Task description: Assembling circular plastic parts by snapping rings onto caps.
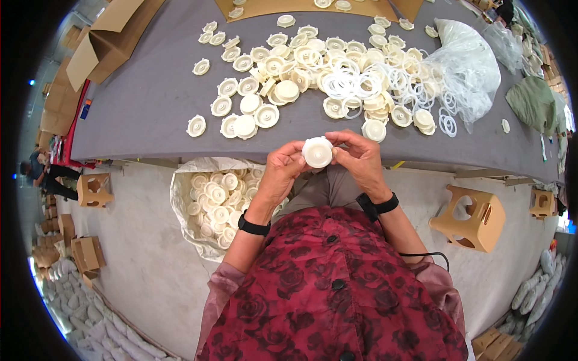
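Note:
Between both hands, just off the table's near edge, I hold one round cream plastic cap point(317, 152), its recessed face toward me. The fingers of my left hand point(285, 162) pinch its left rim. My right hand point(357, 157) grips the right rim with thumb and fingers. Beyond them on the table lies a spread heap of the same cream caps point(276, 64), some face up, some turned over. Translucent white rings point(344, 85) lie tangled on the heap's right side.
The grey table point(150, 114) also carries a clear plastic bag point(466, 66) at right and an open carton point(108, 45) at left. Below its near edge stands a white woven sack point(188, 225) full of caps. Tan plastic stools point(475, 219) point(94, 190) stand on the floor at both sides.

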{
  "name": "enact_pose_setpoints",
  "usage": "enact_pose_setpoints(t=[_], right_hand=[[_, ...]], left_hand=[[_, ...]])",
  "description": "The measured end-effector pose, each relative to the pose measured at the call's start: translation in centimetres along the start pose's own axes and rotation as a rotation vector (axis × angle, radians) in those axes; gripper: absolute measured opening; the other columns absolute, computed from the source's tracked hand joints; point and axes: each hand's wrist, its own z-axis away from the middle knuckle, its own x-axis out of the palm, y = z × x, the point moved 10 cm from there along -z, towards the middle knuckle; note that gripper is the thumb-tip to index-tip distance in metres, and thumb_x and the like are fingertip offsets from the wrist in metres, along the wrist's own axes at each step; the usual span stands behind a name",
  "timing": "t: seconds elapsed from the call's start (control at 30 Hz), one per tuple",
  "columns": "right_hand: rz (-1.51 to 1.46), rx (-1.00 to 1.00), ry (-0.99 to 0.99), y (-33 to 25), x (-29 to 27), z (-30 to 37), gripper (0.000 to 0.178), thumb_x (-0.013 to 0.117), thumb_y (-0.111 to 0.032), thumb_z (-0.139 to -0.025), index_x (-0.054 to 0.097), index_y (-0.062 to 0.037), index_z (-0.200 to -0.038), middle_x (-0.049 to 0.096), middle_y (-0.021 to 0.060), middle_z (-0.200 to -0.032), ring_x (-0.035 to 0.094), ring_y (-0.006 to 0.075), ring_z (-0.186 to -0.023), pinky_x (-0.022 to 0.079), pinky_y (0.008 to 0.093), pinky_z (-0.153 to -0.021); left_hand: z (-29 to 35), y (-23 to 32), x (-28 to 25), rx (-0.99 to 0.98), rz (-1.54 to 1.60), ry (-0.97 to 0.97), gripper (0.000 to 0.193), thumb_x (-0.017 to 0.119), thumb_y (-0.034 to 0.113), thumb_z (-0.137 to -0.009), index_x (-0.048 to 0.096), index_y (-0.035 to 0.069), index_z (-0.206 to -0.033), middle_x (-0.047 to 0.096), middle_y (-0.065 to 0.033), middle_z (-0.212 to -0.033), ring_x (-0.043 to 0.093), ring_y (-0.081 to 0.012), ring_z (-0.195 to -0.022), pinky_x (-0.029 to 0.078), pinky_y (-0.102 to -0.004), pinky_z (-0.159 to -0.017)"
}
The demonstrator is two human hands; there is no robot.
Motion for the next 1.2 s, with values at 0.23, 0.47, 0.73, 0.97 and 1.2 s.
enact_pose_setpoints(t=[0.23, 0.47, 0.73, 0.97, 1.2], right_hand=[[0.18, 0.148, -0.207, 0.0, 0.7, -0.1, 0.023, 0.063, -0.004, -0.093, 0.068, 0.0037, -0.114, 0.063, 0.0002, -0.091, 0.059, 0.0044, -0.077, 0.049, 0.0195, -0.066], [0.095, 0.259, -0.252, 1.0, 1.7, 0.4, 0.019, 0.06, -0.002, -0.092, 0.066, 0.0036, -0.109, 0.067, 0.0028, -0.089, 0.061, 0.0055, -0.073, 0.052, 0.0207, -0.066], [-0.142, 0.109, 0.038, 1.1, 0.6, 0.5, 0.014, 0.06, 0.002, -0.093, 0.062, 0.0043, -0.106, 0.067, 0.0067, -0.087, 0.065, 0.0112, -0.074, 0.059, 0.0269, -0.07], [-0.067, 0.03, 0.061, -0.6, 0.9, 0.5, 0.021, 0.061, 0.002, -0.092, 0.062, 0.0056, -0.113, 0.067, 0.0084, -0.096, 0.067, 0.0126, -0.08, 0.06, 0.0268, -0.074], [-0.004, -0.032, -0.076, -0.2, 1.6, 0.6, 0.022, 0.063, 0.001, -0.091, 0.065, 0.004, -0.113, 0.067, 0.0053, -0.099, 0.065, 0.0099, -0.085, 0.056, 0.0242, -0.076]], left_hand=[[0.1, 1.0, 0.3, -0.075, -0.393, -0.086, 0.026, 0.06, 0.007, -0.096, 0.065, -0.001, -0.12, 0.07, -0.0058, -0.107, 0.064, -0.0104, -0.096, 0.049, -0.0257, -0.086], [-1.2, 3.6, 1.0, -0.075, -0.393, -0.081, 0.023, 0.058, 0.012, -0.098, 0.058, 0.001, -0.118, 0.069, -0.0089, -0.103, 0.064, -0.0099, -0.093, 0.05, -0.0268, -0.085], [-0.1, 1.4, 1.5, 0.169, 0.101, 0.115, 0.036, 0.067, -0.002, -0.089, 0.054, 0.001, -0.122, 0.065, -0.014, -0.121, 0.063, -0.0173, -0.11, 0.051, -0.0287, -0.094], [0.3, 2.4, 0.1, 0.2, -0.025, 0.114, 0.045, 0.067, -0.003, -0.088, 0.055, -0.001, -0.131, 0.066, -0.0139, -0.121, 0.063, -0.0172, -0.111, 0.05, -0.0299, -0.097], [0.4, 3.4, 0.4, 0.151, -0.227, -0.036, 0.044, 0.067, -0.003, -0.087, 0.057, -0.002, -0.129, 0.067, -0.0118, -0.117, 0.064, -0.0152, -0.107, 0.051, -0.0291, -0.094]])
